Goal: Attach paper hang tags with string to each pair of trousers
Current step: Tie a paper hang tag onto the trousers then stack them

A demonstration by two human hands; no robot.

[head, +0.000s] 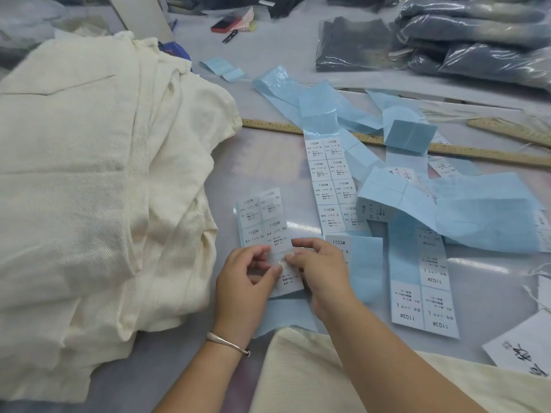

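A heap of cream trousers [89, 180] fills the left of the grey worktable [262, 162], folded loosely and stacked several deep. Just right of the heap, near the table's front edge, a person's left hand [243, 281], a silver bangle [228, 342] on its wrist, and right hand [322, 272] meet over a strip of white size stickers [264, 222] on blue backing; the fingers of both are curled and pinch the strip's near end, thumb tips close together on one sticker printed "1103#". The strip's far end lies on the table. Further right, a longer sticker strip marked S [331, 186] runs away from the camera, and another marked L [425, 293] lies upside down to the viewer, among loose lengths of peeled blue backing paper [483, 222]. A wooden ruler [483, 152] crosses the table behind them, partly under the paper. At the near right edge lies a white paper hang tag [518, 350] with string [535, 281] beside it. Far right, dark garments in clear plastic bags [483, 40] are piled up; small black snips [229, 36] lie at the far centre.
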